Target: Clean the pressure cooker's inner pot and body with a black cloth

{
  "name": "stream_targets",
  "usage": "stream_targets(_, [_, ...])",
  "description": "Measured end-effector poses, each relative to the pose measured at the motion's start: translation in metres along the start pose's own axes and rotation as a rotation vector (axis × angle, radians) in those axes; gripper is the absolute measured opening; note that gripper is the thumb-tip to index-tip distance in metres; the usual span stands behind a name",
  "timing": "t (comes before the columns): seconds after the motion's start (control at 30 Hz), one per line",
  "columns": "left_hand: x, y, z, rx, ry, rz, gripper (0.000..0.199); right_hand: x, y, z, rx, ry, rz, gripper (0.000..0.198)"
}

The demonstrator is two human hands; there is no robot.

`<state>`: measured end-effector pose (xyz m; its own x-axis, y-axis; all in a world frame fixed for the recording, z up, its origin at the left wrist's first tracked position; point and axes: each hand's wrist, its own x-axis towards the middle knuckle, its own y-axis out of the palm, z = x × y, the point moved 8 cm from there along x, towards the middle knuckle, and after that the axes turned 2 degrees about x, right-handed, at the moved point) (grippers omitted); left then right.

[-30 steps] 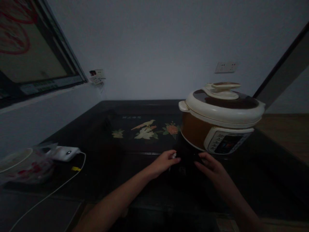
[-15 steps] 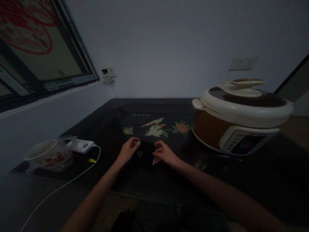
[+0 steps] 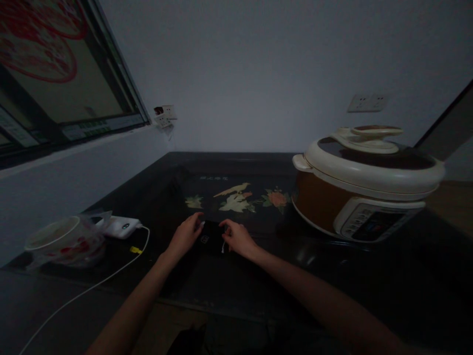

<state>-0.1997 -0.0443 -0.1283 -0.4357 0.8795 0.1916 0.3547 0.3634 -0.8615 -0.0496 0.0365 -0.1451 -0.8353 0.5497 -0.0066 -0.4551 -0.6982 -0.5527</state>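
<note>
A small black pouch with a pale square mark lies on the dark table, hard to tell from the tabletop in the low light. Its left upper corner is at the fingertips of my left hand, where a bit of white shows between thumb and finger. On the other side my right hand has its fingers closed at the pouch's right upper edge. A short white cord hangs below those right fingers.
A cream and brown electric cooker stands on the right. At left are a plastic-wrapped bowl, a white power bank with its cable, and a yellow tag. The table meets the wall behind.
Both hands and the pouch have shifted slightly left and lower in view. My right fingers have moved a little on the pouch's edge. The whole view has tilted slightly.
</note>
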Motion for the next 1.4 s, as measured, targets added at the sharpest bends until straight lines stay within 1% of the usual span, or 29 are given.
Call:
stream_targets(0.1, [-0.007, -0.004, -0.014, 0.068, 0.056, -0.069, 0.038, -0.01, -0.011, 0.011, -0.153, -0.097, -0.047, 0.029])
stream_targets(0.17, [-0.013, -0.002, -0.031, 0.124, 0.16, -0.09, 0.034, -0.019, -0.012, 0.02, -0.239, -0.182, -0.05, 0.029])
stream_targets(0.23, [-0.019, 0.007, -0.048, 0.171, 0.291, -0.058, 0.032, -0.028, -0.007, 0.028, -0.311, -0.274, -0.019, 0.027])
stream_targets(0.3, [-0.025, 0.021, -0.057, 0.206, 0.37, 0.011, 0.036, -0.034, 0.002, 0.032, -0.373, -0.351, 0.027, 0.024])
stream_targets(0.4, [-0.029, 0.041, -0.053, 0.269, 0.376, 0.084, 0.044, -0.039, 0.01, 0.031, -0.438, -0.422, 0.079, 0.025])
stream_targets(0.47, [-0.03, 0.051, -0.048, 0.315, 0.365, 0.09, 0.045, -0.044, 0.007, 0.028, -0.467, -0.442, 0.088, 0.027])
stream_targets(0.57, [-0.029, 0.06, -0.041, 0.4, 0.362, 0.066, 0.046, -0.061, -0.01, 0.026, -0.479, -0.464, 0.12, 0.028])
stream_targets(0.67, [-0.029, 0.065, -0.036, 0.502, 0.368, 0.045, 0.049, -0.095, -0.038, 0.03, -0.41, -0.504, 0.201, 0.03])
stream_targets(0.7, [-0.029, 0.067, -0.034, 0.525, 0.371, 0.049, 0.05, -0.109, -0.05, 0.034, -0.374, -0.519, 0.216, 0.031])
stream_targets(0.77, [-0.03, 0.07, -0.028, 0.549, 0.357, 0.056, 0.051, -0.14, -0.081, 0.043, -0.312, -0.538, 0.202, 0.03])
stream_targets(0.8, [-0.029, 0.071, -0.024, 0.548, 0.347, 0.069, 0.051, -0.157, -0.099, 0.05, -0.269, -0.569, 0.178, 0.029])
stream_targets(0.83, [-0.029, 0.073, -0.021, 0.538, 0.341, 0.092, 0.052, -0.175, -0.121, 0.059, -0.231, -0.599, 0.122, 0.028])
stream_targets(0.87, [-0.028, 0.075, -0.017, 0.519, 0.338, 0.116, 0.052, -0.19, -0.143, 0.063, -0.203, -0.578, 0.072, 0.026])
stream_targets(0.9, [-0.026, 0.076, -0.015, 0.495, 0.332, 0.139, 0.053, -0.203, -0.166, 0.064, -0.206, -0.509, 0.035, 0.024])
stream_targets(0.93, [-0.021, 0.075, -0.013, 0.471, 0.316, 0.147, 0.053, -0.215, -0.193, 0.063, -0.211, -0.436, -0.048, 0.022])
stream_targets(0.97, [-0.015, 0.07, -0.014, 0.443, 0.295, 0.135, 0.054, -0.229, -0.222, 0.067, -0.219, -0.45, -0.15, 0.02])
stream_targets(1.03, [0.001, 0.051, -0.028, 0.35, 0.256, 0.064, 0.057, -0.249, -0.29, 0.063, -0.268, -0.394, -0.445, 0.018])
stream_targets(1.07, [0.011, 0.038, -0.044, 0.269, 0.263, 0.023, 0.058, -0.256, -0.326, 0.056, -0.299, -0.342, -0.603, 0.017])
stream_targets(1.1, [0.021, 0.024, -0.066, 0.151, 0.29, -0.004, 0.057, -0.263, -0.365, 0.044, -0.308, -0.266, -0.803, 0.018])
stream_targets(1.13, [0.032, 0.011, -0.091, 0.03, 0.309, -0.016, 0.055, -0.266, -0.399, 0.03, -0.301, -0.191, -0.949, 0.018])
stream_targets(1.17, [0.044, -0.002, -0.118, -0.092, 0.325, -0.023, 0.053, -0.264, -0.429, 0.013, -0.27, -0.106, -1.044, 0.019])
stream_targets(1.2, [0.057, -0.012, -0.147, -0.215, 0.334, -0.019, 0.051, -0.259, -0.454, -0.006, -0.239, -0.009, -1.105, 0.017])
stream_targets(1.23, [0.072, -0.016, -0.175, -0.337, 0.315, 0.015, 0.048, -0.25, -0.475, -0.027, -0.2, 0.111, -1.118, 0.013])
stream_targets(1.3, [0.102, -0.009, -0.225, -0.562, 0.278, 0.113, 0.045, -0.228, -0.503, -0.06, -0.16, 0.223, -1.092, 0.011])
stream_targets(1.33, [0.117, -0.002, -0.246, -0.65, 0.266, 0.137, 0.043, -0.218, -0.51, -0.075, -0.133, 0.275, -1.066, 0.012])
stream_targets(1.37, [0.132, 0.009, -0.26, -0.723, 0.223, 0.168, 0.039, -0.209, -0.514, -0.089, -0.105, 0.321, -1.029, 0.017])
stream_targets(1.4, [0.146, 0.023, -0.269, -0.782, 0.156, 0.206, 0.034, -0.202, -0.516, -0.102, -0.079, 0.36, -0.99, 0.023])
